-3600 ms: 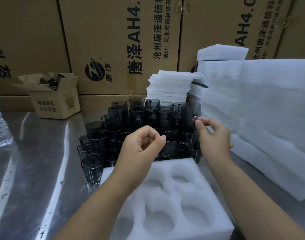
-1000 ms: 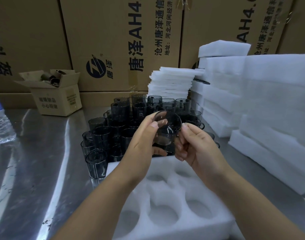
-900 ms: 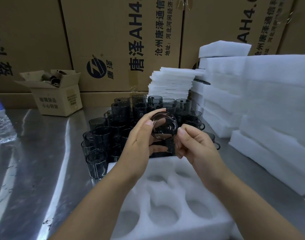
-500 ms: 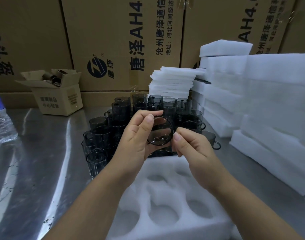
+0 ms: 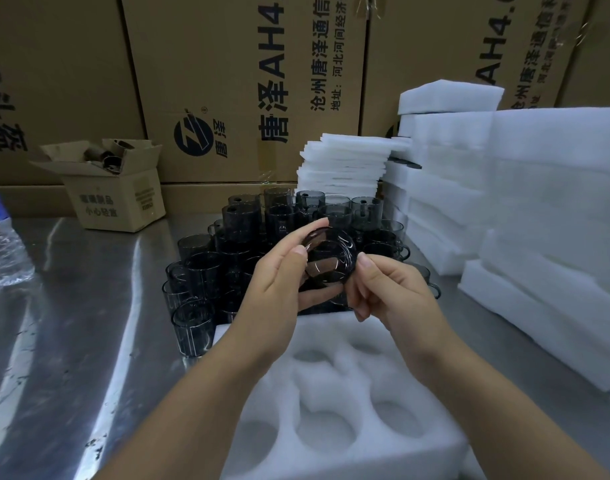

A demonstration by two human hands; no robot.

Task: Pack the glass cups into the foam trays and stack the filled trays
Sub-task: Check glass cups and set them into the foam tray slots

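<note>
Inspection, by the look of it: the left hand and right hand are drawn close, each pinching one side of a single glass cup, tilted so its round end faces the person, checking for flaws, I'd judge. It hangs above the far end of the foam tray, which lies at the near edge of the table, visible pockets empty, the waiting cups crowded just behind for a short reach.
</note>
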